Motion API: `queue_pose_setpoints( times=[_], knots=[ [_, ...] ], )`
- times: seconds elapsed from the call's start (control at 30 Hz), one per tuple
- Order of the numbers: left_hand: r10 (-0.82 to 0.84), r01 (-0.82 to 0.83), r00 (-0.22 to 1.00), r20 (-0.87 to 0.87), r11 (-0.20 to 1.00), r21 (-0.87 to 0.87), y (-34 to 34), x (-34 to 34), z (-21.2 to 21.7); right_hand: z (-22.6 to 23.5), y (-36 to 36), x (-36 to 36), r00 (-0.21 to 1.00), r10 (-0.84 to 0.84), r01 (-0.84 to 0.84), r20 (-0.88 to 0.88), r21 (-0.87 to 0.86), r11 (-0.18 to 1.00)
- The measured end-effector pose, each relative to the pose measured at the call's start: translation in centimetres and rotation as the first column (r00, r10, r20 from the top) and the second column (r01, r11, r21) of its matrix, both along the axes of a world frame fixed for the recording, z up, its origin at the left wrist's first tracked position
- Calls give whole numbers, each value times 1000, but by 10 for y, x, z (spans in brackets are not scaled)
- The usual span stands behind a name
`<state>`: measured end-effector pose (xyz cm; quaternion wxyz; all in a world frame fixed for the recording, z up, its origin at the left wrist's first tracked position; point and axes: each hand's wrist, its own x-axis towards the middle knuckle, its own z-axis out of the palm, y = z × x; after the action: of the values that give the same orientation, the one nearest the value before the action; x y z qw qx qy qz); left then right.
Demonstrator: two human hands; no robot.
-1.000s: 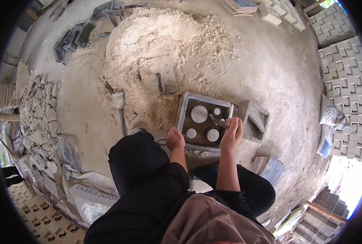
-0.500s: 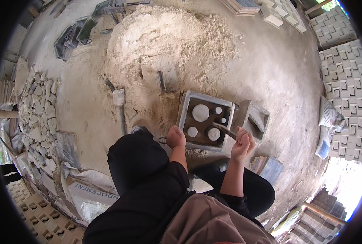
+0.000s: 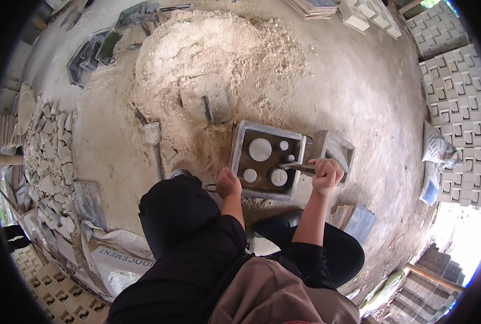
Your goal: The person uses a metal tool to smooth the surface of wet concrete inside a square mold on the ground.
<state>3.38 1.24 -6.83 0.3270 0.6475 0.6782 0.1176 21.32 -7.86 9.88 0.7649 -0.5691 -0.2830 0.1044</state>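
Note:
A square grey mould (image 3: 298, 178) lies in front of me, with several round discs of different sizes inside. One large disc (image 3: 260, 150) is at its far left. My left hand (image 3: 229, 183) is closed at the mould's near left corner, around a thin metal loop handle (image 3: 212, 188) that sticks out beside it. My right hand (image 3: 327, 175) grips a short, grey, bar-shaped tool (image 3: 301, 168) over the mould's right wall. The tool's tip lies inside, by the near right disc (image 3: 278, 177) and a small one. Its other end is hidden in my fist.
A smaller box (image 3: 337, 148) with a tool in it adjoins the mould's right. Beyond lies a pale sand heap (image 3: 197, 46) with a handled float (image 3: 207, 109). A hammer-like tool (image 3: 153, 135) is at left; thin plates (image 3: 356, 224) lean near my right knee. Patterned blocks (image 3: 462, 97) are stacked far right.
My right hand has moved slightly right and away from me, turning the tool from a steep slant to nearly level. My left hand stays at the mould's corner. The whole view has shifted slightly.

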Motion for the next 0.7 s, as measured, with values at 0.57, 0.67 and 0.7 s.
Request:
queue_pose_setpoints(
  times=[0.57,0.67,0.7],
  knots=[
    [2,-2,1000,-5,1000,9,-1,-3,-5,15,28,-7,911,-397,406,-111,81,910],
    [-12,12,1000,-18,1000,15,-3,-1,-3,23,28,-9,907,-417,421,-64,89,903],
    [-18,18,1000,-18,1000,18,-4,-1,-3,24,30,-8,907,-416,420,-68,77,904]
  ],
)
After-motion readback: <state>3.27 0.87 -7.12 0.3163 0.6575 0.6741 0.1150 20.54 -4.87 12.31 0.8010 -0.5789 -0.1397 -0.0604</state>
